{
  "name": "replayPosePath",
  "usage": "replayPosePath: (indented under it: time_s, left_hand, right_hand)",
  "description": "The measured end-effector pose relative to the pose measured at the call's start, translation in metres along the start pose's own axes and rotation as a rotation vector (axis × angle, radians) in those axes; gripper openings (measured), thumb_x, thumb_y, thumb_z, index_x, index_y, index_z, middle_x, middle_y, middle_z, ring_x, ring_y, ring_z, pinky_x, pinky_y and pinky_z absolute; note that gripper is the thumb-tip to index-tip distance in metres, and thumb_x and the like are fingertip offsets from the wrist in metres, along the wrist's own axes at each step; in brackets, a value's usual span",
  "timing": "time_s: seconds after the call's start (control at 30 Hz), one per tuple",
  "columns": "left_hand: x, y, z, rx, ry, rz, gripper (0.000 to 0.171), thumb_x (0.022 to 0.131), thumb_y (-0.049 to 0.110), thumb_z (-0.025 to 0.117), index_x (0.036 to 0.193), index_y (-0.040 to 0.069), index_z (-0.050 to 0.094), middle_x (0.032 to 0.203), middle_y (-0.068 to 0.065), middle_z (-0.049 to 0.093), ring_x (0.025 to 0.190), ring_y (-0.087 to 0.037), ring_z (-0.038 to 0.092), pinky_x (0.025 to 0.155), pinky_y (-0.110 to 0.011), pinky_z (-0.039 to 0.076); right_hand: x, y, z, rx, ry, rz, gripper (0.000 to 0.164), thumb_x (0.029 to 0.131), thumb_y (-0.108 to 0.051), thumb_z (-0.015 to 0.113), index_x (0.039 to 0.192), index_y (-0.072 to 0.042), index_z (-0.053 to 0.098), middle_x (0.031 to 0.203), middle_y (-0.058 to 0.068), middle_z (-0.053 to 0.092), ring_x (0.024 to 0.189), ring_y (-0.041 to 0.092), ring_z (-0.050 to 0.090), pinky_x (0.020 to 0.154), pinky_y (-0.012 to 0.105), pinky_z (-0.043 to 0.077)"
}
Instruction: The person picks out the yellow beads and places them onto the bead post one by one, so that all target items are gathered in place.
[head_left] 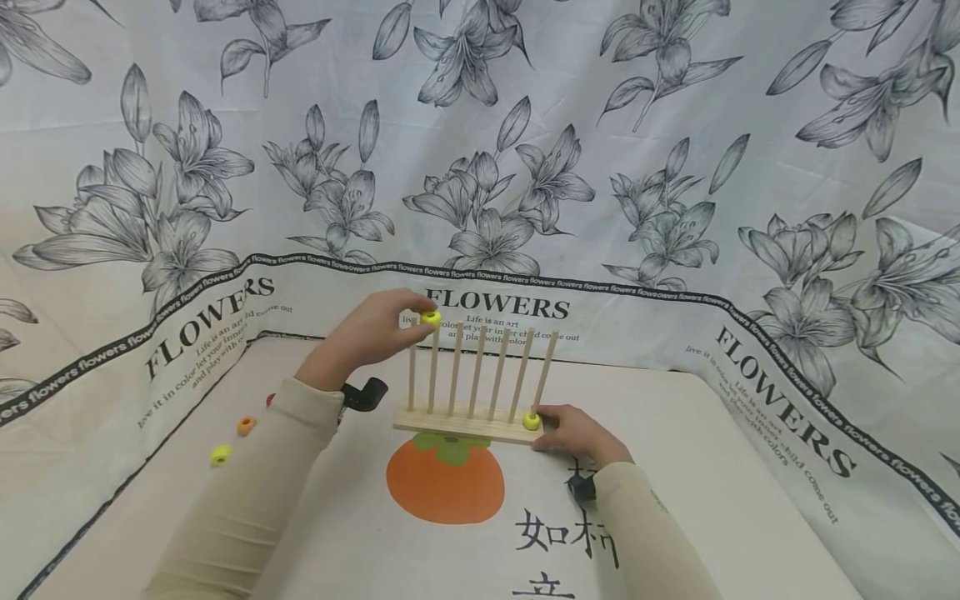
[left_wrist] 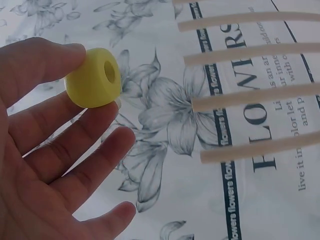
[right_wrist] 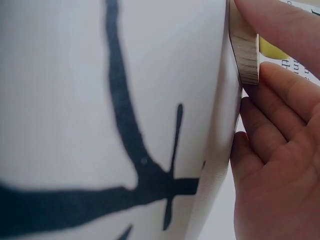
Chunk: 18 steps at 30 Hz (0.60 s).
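Note:
Between its thumb and fingertips, my left hand pinches a yellow bead with a hole through it. In the left wrist view the bead is apart from the peg tips, its hole facing them. A wooden peg rack stands on the table, with several thin upright pegs on a flat base. Another yellow bead sits at the bottom of the rightmost peg. My right hand grips the right end of the base, thumb on one side and fingers on the other, as the right wrist view shows.
Loose on the table at the left lie a yellow-green bead, an orange bead and a red bead partly hidden by the left sleeve. The tablecloth has a printed persimmon and black characters. Flowered curtain stands behind.

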<state>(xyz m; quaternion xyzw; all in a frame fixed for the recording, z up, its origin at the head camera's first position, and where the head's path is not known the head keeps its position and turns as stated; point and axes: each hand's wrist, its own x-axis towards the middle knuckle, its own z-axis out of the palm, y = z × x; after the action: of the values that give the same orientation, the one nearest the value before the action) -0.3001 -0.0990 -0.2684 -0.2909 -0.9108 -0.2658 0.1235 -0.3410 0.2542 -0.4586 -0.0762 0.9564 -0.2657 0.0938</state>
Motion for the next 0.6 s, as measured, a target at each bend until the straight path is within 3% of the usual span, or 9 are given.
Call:
replayPosePath:
  time_s: [0.27,0.6]
  left_hand:
    - [0.014,0.017,0.006,0.01,-0.003,0.056,0.036,0.094,0.027,0.063,0.124,0.008,0.063,0.119,-0.007,0.066,0.113,-0.024,0.06,0.098,-0.044,0.049]
    - [0.032,0.032,0.018,-0.008,-0.01,0.097,0.035,0.094,0.026,0.063,0.124,0.008,0.064,0.121,-0.006,0.066,0.115,-0.022,0.06,0.102,-0.04,0.048]
  right_hand:
    - [-0.001,-0.001,0.0,0.022,-0.003,0.019,0.074,0.072,-0.037,0.083,0.138,-0.019,0.055,0.145,0.009,0.051,0.136,0.034,0.043,0.112,0.059,0.031]
    - [0.0,0.001,0.0,0.023,-0.001,0.018,0.075,0.071,-0.039,0.083,0.138,-0.019,0.055,0.145,0.01,0.05,0.137,0.037,0.041,0.111,0.062,0.03]
